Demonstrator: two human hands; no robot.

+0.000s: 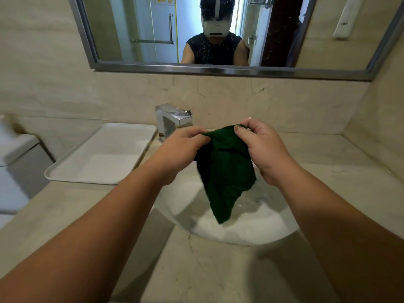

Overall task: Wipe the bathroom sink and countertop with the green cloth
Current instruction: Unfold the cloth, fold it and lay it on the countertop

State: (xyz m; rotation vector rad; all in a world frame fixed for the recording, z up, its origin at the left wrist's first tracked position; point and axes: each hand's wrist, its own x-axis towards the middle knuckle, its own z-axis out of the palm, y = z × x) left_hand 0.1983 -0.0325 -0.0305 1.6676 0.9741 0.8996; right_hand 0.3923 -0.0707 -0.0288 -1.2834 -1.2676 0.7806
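The green cloth (225,169) is held up in the air over the sink (251,228), which is set into the middle of the worktop (218,272), in front of the tap (172,121) at the back edge. The cloth's upper edge is pinched at one end by the left hand (181,149) and at the other by the right hand (260,147). In each hand the fingers are curled in against the thumb, with the fabric caught between them. The rest of the cloth hangs down in a loose point above the basin. Whether that point touches the bowl cannot be told.

The step in hand is judged to be readying the cloth, by opening it out or regathering it, with no surface being wiped yet. For the next move, the cloth would probably need to be bunched or folded into one palm. It would then be pressed flat onto the bowl or the worktop beside it.

Of the containers, the sink shows a pale, wet-looking sheen across its bottom. Whether this is water, foam or glare cannot be told. A white tray (102,154) lies toward the back left corner of the worktop, just beside the tap. Only its bare white bottom is shown.
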